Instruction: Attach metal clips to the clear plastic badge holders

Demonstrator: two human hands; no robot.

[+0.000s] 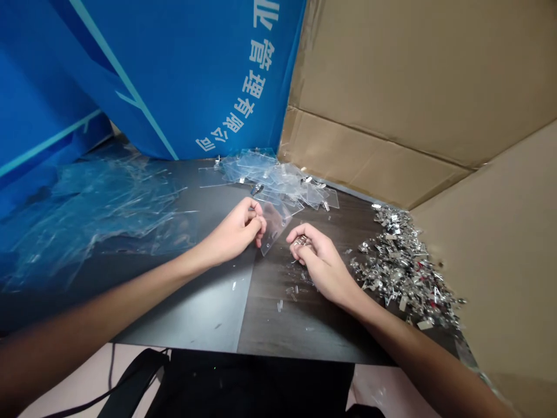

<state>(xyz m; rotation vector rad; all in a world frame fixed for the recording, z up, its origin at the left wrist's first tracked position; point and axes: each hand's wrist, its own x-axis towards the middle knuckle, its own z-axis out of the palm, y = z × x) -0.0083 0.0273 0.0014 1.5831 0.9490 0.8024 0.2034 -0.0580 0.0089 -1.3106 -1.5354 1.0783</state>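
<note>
Two heaps flank your hands on the dark wood-grain tabletop [304,331]. Your left hand [235,232] is closed in a firm pinch on one edge of a clear plastic badge sleeve [275,227]. The sleeve sits tilted between your hands, just right of that grip, with a punched hole near its lower corner. Your right hand [319,264] is curled and clenched around a small metal clip [300,242], whose shiny end shows past your fingers, and it sits close beside the sleeve.

Beyond the sleeve, a loose pile of clear sleeves [270,174] lies glossy and flat, with metal clips on several of them. To your right, a much larger heap of metal clips [402,267] spreads in a bright, jagged jumble flecked with a little red, banked against a cardboard sheet [500,244]. More creased cardboard [391,75] rises behind it. To your left, thin clear plastic pieces [96,215] lie in a crumpled, overlapping spread in front of a blue banner [130,58] with white lettering. Tiny clear bits [287,293] are scattered on the tabletop just below your right hand.
</note>
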